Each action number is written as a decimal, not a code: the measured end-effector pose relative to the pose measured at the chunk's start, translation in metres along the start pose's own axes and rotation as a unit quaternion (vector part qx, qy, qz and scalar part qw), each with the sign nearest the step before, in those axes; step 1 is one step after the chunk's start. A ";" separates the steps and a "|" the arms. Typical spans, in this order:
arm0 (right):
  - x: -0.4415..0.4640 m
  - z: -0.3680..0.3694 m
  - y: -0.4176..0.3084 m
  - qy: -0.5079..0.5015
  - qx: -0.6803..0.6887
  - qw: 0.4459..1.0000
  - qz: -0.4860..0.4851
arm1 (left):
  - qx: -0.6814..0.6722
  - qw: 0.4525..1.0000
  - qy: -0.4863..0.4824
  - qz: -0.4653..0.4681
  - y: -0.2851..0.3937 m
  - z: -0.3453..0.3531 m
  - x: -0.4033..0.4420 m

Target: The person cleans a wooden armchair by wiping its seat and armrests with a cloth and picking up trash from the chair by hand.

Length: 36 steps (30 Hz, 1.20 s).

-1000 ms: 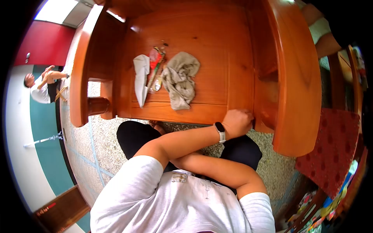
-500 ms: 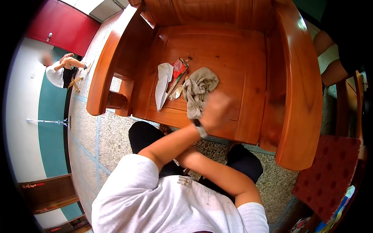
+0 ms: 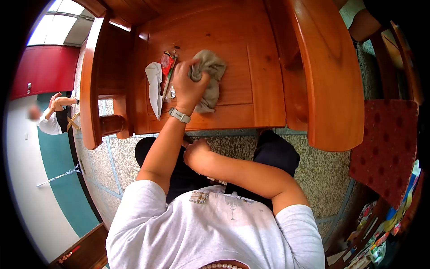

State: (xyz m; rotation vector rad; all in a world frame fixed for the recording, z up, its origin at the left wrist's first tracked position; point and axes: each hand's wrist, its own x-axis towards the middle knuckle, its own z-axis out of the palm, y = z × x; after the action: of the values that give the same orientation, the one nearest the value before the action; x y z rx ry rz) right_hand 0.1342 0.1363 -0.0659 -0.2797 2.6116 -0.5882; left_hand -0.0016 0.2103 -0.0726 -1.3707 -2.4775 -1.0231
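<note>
A grey-brown cloth lies bunched on the wooden seat of a chair. My left hand, with a pale watch at the wrist, grips its left side, thumb and fingers pressed into the folds. Just left of that hand are a folded white paper, a red wrapper, a thin stick and a small clear scrap. My right hand rests low by my left knee, below the seat's front edge, its fingers curled; I see nothing in it.
Broad wooden armrests flank the seat. A dark red patterned panel stands at right, with colourful items below it. Another person sits far left; someone's leg shows upper right.
My left hand, blurred over the cloth's right side before, has moved left and now grips the cloth's left side. The cloth has changed shape. The whole view has shifted.
</note>
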 end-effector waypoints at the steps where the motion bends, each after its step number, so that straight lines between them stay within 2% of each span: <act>1: 0.000 0.000 0.001 -0.011 0.016 1.000 0.012 | -0.055 0.998 0.020 -0.003 0.014 -0.001 0.007; 3: 0.002 0.004 0.003 -0.023 0.029 0.999 0.027 | -0.112 0.993 0.041 -0.005 0.038 0.006 0.022; 5: 0.007 0.020 0.000 -0.009 0.035 0.999 0.019 | -0.121 0.986 0.081 0.083 0.057 0.022 0.041; 7: 0.004 0.026 0.002 0.004 0.049 0.999 0.023 | -0.137 0.982 0.082 0.102 0.067 0.044 0.060; 9: 0.003 0.027 0.005 0.070 0.048 0.996 0.036 | -0.150 0.978 0.081 0.122 0.072 0.065 0.075; 10: 0.002 0.026 0.007 0.071 0.050 0.996 0.038 | -0.154 0.978 0.047 0.132 0.072 0.075 0.080; 12: -0.002 0.024 0.008 0.126 -0.037 0.990 0.046 | -0.164 0.975 -0.047 0.139 0.067 0.097 0.084; 13: -0.005 0.023 0.008 0.126 -0.035 0.990 0.047 | -0.165 0.975 -0.050 0.139 0.059 0.113 0.079; 15: -0.010 0.023 0.007 0.174 -0.037 0.984 0.029 | -0.062 0.977 -0.145 0.147 0.052 0.132 0.069; 18: -0.014 0.018 0.006 0.140 0.040 0.989 -0.001 | -0.060 0.980 -0.140 0.130 0.050 0.138 0.066; 26: -0.007 0.025 0.008 0.135 -0.015 0.990 0.028 | -0.091 0.975 -0.154 0.134 0.049 0.130 0.069; 28: -0.003 0.024 0.008 0.133 -0.014 0.990 0.036 | -0.080 0.963 -0.216 0.137 0.049 0.123 0.068; 32: -0.003 0.017 0.011 0.074 0.028 0.996 0.030 | -0.116 0.947 -0.244 0.171 0.040 0.102 0.055; 34: -0.005 0.008 0.013 0.052 0.053 0.997 0.027 | -0.119 0.913 -0.353 0.168 0.033 0.085 0.049; 36: -0.009 0.000 0.015 0.017 0.027 0.999 0.035 | -0.104 0.904 -0.360 0.205 0.028 0.062 0.037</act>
State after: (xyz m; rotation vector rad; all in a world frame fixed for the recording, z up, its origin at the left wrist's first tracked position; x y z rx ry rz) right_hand 0.1411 0.1521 -0.0690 -0.1626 2.6204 -0.6446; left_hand 0.0115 0.2842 -0.0905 -2.5889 -2.3341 -0.7863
